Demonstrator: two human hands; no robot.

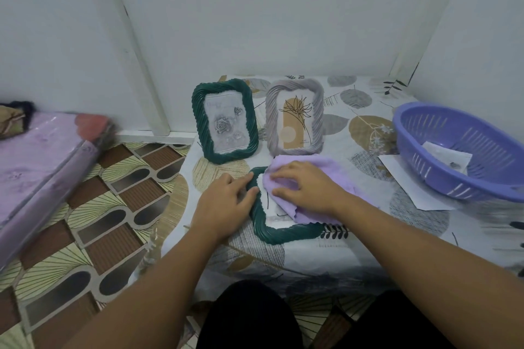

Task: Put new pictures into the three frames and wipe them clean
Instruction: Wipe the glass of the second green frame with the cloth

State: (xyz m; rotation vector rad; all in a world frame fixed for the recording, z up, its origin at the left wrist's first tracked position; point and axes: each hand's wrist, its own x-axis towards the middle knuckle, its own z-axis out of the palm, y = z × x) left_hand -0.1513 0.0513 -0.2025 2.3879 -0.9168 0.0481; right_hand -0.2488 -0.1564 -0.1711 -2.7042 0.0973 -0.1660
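Observation:
A dark green frame (279,232) lies flat on the low table (368,238) in front of me. My left hand (226,201) rests on its left edge and steadies it. My right hand (304,187) presses a lilac cloth (300,214) onto the frame's glass, covering most of it. Behind, a second green frame (225,121) with a grey rose picture stands upright. Beside it on the right stands a grey frame (295,117) with a tan plant picture.
A purple plastic basket (465,150) with a paper in it sits at the right, partly on a white sheet (411,184). A purple mattress (39,175) lies on the patterned floor at the left. White walls close the back.

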